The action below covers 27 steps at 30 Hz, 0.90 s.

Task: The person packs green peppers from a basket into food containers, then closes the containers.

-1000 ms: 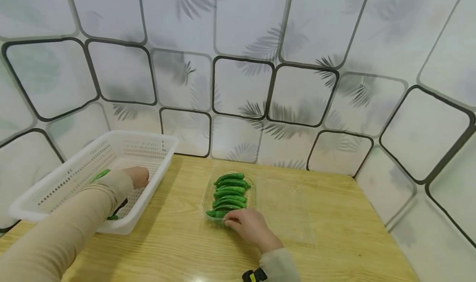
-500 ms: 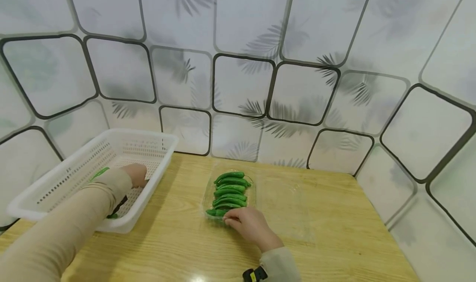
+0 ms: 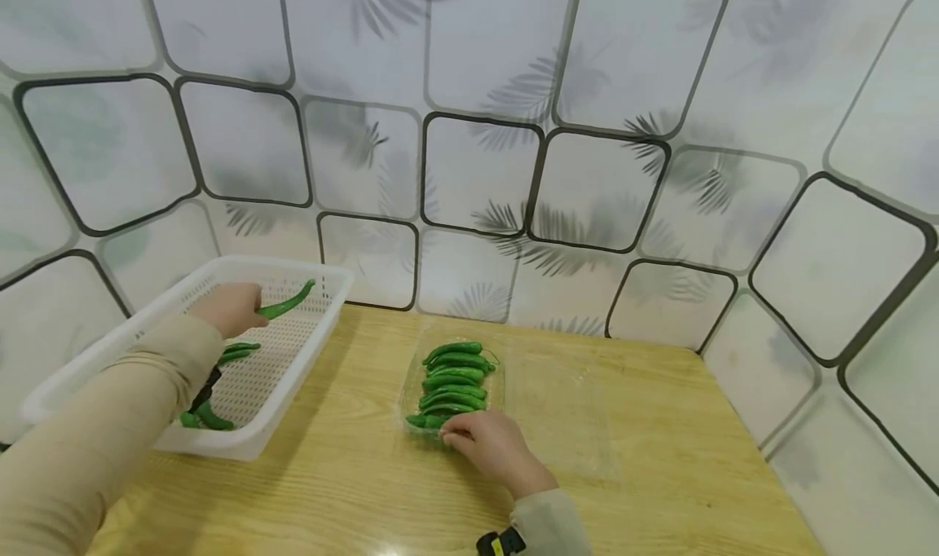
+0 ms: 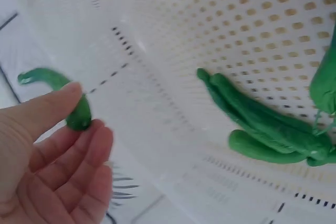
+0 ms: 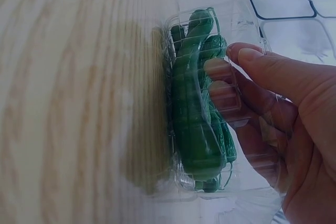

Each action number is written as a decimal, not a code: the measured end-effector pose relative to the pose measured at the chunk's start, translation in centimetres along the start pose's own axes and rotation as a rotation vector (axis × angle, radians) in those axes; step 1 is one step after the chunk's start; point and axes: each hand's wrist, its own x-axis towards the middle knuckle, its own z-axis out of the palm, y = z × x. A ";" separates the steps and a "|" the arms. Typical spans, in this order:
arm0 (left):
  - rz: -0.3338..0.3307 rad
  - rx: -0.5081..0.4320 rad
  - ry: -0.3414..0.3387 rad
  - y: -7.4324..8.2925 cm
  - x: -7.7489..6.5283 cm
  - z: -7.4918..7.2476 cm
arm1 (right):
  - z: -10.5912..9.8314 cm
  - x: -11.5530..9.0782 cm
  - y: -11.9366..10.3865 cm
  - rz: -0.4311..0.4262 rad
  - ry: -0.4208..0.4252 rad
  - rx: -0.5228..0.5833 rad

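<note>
Head view, basket: at the frame's left, the left hand pinches a green pepper over the white basket; loose peppers lie inside, lower left.
Head view, tray: centre, on the tabletop, a clear tray holds a row of peppers, laid side by side probably to fit neatly; the lid spreads right, its edges hard to trace.
Left wrist view, grip: at left, thumb and fingers pinch the pepper's thick end, leaving its curved tip free.
Right wrist view, hold: at right, the right hand pinches the tray's wall, likely to steady it.
</note>
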 end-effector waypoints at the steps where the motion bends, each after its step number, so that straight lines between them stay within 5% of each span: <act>1: 0.001 -0.008 0.028 0.2 -0.1 -0.3 | 0.0 0.0 0.0 0.000 0.001 -0.001; 11: 0.082 -0.034 0.191 5.2 0.1 -1.5 | -0.4 -0.1 0.0 0.016 -0.008 -0.024; 19: 0.225 -0.029 0.121 10.0 0.9 0.8 | -0.1 -0.1 0.0 -0.003 0.002 -0.027; 27: 0.325 0.097 0.029 15.1 1.0 1.8 | 0.1 -0.2 -0.1 -0.016 0.005 -0.014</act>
